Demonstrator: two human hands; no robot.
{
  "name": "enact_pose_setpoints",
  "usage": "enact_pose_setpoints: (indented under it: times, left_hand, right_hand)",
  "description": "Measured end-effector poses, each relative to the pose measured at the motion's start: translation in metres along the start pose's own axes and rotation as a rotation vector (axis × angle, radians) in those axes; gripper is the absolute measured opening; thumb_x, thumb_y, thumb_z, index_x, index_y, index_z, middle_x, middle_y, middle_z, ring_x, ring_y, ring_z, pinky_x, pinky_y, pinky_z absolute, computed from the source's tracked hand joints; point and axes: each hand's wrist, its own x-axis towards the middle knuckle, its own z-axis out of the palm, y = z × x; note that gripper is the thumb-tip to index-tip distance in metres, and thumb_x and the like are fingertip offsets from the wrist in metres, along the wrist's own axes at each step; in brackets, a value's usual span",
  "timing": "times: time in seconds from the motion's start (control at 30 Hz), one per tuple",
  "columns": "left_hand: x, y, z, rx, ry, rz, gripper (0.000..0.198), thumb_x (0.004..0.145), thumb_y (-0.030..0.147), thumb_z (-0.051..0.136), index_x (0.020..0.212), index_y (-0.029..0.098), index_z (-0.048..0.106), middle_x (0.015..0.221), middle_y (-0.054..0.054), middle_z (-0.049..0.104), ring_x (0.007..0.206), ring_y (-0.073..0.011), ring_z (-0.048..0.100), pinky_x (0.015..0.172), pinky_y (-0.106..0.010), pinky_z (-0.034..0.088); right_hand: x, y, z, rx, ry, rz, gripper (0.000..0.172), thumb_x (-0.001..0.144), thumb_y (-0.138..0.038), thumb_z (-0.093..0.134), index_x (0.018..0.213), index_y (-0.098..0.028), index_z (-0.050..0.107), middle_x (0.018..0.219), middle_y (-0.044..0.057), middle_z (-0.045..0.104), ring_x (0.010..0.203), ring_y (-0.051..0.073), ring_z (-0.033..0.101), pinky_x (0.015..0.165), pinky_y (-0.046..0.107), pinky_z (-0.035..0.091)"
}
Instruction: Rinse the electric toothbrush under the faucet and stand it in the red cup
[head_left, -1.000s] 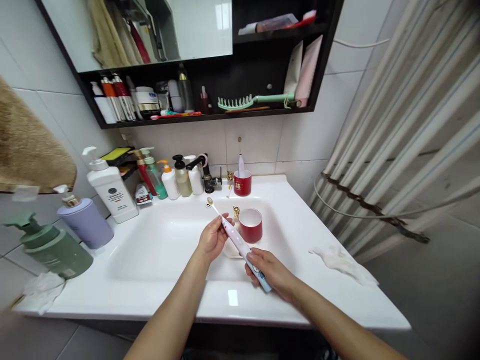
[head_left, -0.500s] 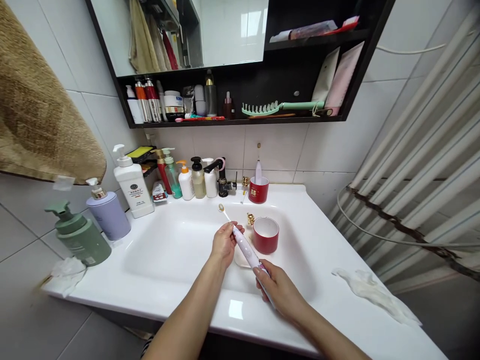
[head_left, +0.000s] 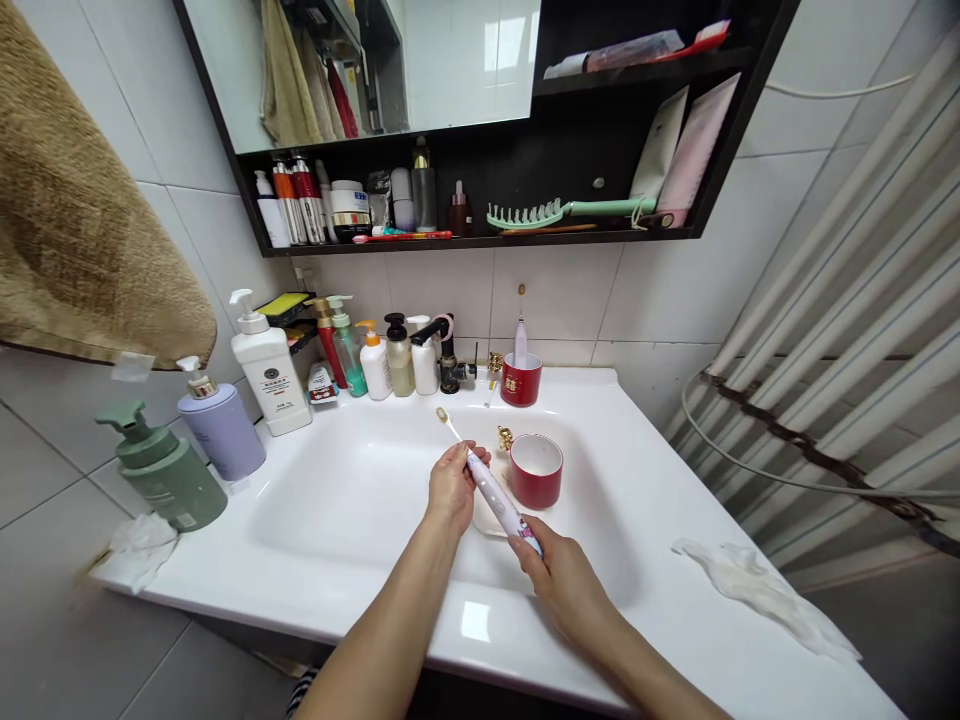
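Over the white sink [head_left: 337, 500], both my hands are on one electric toothbrush [head_left: 495, 497] with a pale, patterned handle. My left hand [head_left: 452, 487] pinches it near the neck, where the brush head [head_left: 442, 415] points up and away from me. Lower down, my right hand [head_left: 559, 565] is wrapped round the base of the handle. Just beyond my right hand, a red cup [head_left: 536, 480] with a white inside stands in the sink, its gold handle [head_left: 505, 437] to the left. Part of a pale flat item under the toothbrush is hidden.
Behind the sink, a second red cup [head_left: 521, 385] holds another electric toothbrush [head_left: 520, 335]. A black faucet [head_left: 448, 360] stands beside several pump bottles. Left are a purple bottle [head_left: 225, 435] and a green bottle [head_left: 169, 475]. A crumpled white film [head_left: 761, 590] lies on the right counter.
The view has shifted very slightly. My right hand's grip at the base of the toothbrush has changed a little, while my left hand still pinches it near the neck.
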Motion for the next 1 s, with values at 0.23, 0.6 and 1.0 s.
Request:
enact_pose_setpoints:
  times: [0.23,0.6,1.0]
  left_hand:
    - [0.005,0.001,-0.003,0.022,0.029,-0.026,0.006,0.067,0.013,0.043,0.065,0.012,0.049,0.051,-0.001,0.054,0.05,-0.0091,0.054,0.061,-0.024,0.043]
    - [0.009,0.001,-0.005,0.031,0.026,-0.029,0.006,0.066,0.015,0.044,0.065,0.012,0.049,0.051,-0.001,0.054,0.049,-0.0087,0.053,0.06,-0.023,0.043]
    - [0.042,0.023,0.006,0.319,0.004,-0.033,0.006,0.068,0.016,0.042,0.064,0.013,0.046,0.05,0.0,0.052,0.043,-0.0059,0.05,0.05,-0.019,0.041]
  right_hand:
    - [0.002,0.001,0.002,0.26,-0.127,0.087,0.026,0.072,-0.041,0.03,0.064,-0.017,0.038,0.052,-0.005,0.042,0.035,0.005,0.038,0.039,0.018,0.03]
    - [0.002,0.001,0.004,0.374,-0.188,0.115,0.029,0.072,-0.042,0.029,0.061,-0.016,0.036,0.051,-0.006,0.043,0.033,0.003,0.038,0.04,0.019,0.03]
    - [0.001,0.002,-0.003,0.402,-0.155,0.117,0.029,0.072,-0.043,0.03,0.063,-0.017,0.037,0.051,-0.006,0.04,0.036,0.004,0.036,0.039,0.018,0.03]
